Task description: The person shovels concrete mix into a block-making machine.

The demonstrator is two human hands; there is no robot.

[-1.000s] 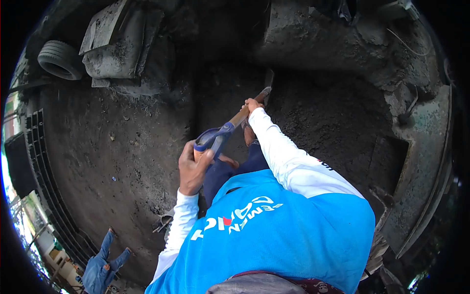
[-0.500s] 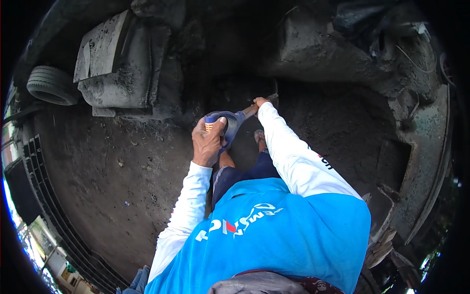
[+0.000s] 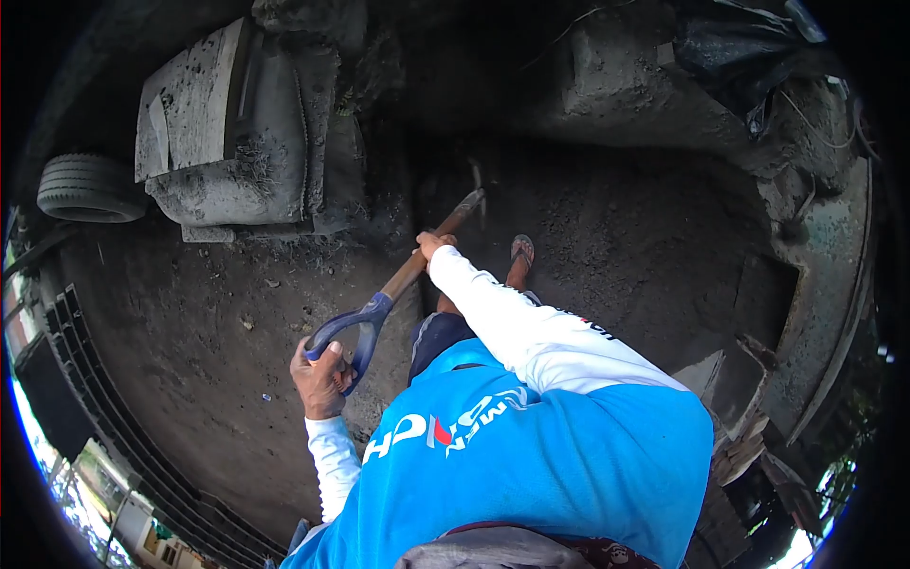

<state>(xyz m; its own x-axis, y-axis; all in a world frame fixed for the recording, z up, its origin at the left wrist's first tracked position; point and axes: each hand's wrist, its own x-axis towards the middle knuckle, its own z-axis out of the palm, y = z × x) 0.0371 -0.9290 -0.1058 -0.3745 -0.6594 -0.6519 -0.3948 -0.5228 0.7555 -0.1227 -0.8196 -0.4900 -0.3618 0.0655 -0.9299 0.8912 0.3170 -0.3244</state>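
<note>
A shovel [image 3: 406, 277] with a wooden shaft and a blue D-shaped handle slants across the middle of the head view. My left hand [image 3: 320, 381] is closed around the crossbar of that handle, low and to the left. Further up the shaft, my right hand [image 3: 435, 244] grips the wood. The shovel's head points away from me into a dark hollow, and its blade is mostly lost in shadow. Dark loose soil [image 3: 588, 232] lies to the right of the blade, near my sandalled foot [image 3: 522, 250].
At the upper left, a worn board [image 3: 190, 104] rests on a full grey sack [image 3: 232, 190], with a tyre [image 3: 90, 190] beside it. A dark plastic sheet [image 3: 735, 57] hangs at the upper right. A metal panel [image 3: 829, 275] edges the right side; slatted bars [image 3: 114, 408] line the left.
Both hands have moved left with the shovel; my left hand has also come back toward my body and my right hand has gone lower. More of the shaft shows between them.
</note>
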